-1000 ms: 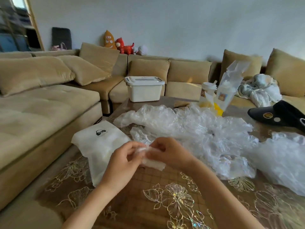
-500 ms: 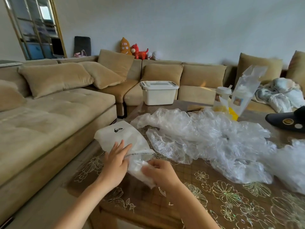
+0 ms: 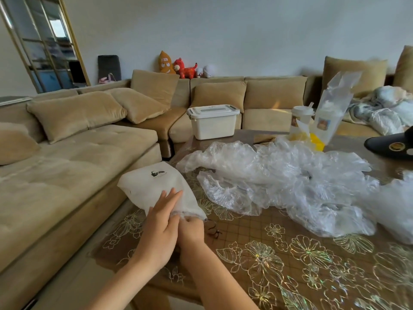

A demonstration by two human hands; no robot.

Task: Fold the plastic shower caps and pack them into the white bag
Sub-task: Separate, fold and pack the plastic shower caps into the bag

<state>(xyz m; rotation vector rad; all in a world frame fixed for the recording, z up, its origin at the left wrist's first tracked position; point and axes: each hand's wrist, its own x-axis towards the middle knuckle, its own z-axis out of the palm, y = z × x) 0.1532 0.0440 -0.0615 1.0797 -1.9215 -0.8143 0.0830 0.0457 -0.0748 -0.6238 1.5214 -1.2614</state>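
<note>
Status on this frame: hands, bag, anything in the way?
Left hand flat on bag. Right hand at bag mouth, fingers hidden. Loose caps heaped beside, not blocking.

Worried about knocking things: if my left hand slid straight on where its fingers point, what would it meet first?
More of the white bag with the black logo, which your left hand rests on; past it, probably the left tip of the crumpled clear plastic shower caps.
</note>
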